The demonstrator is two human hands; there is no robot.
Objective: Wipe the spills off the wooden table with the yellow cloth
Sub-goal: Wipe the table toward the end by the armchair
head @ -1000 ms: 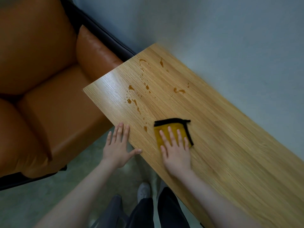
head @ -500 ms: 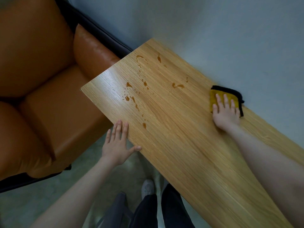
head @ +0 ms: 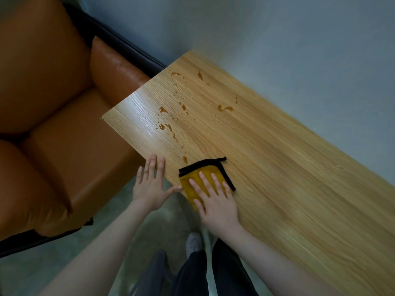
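A folded yellow cloth (head: pixel 203 173) with a black border lies at the near edge of the wooden table (head: pixel 277 167). My right hand (head: pixel 215 197) presses flat on it with straight, spread fingers. My left hand (head: pixel 150 185) rests open on the table's near edge just left of the cloth, thumb almost touching it. Several amber spills (head: pixel 168 127) dot the left part of the tabletop, with one drop (head: pixel 185 159) right beside the cloth's far corner and others farther back (head: pixel 224 108).
An orange leather armchair (head: pixel 55 116) stands against the table's left end. A grey wall (head: pixel 299 60) runs along the table's far side. My legs and a shoe (head: pixel 193 242) are on the floor below the near edge.
My right hand has slid the cloth from the far wall side of the table back to the near edge, beside the left hand. The left hand has stayed put.
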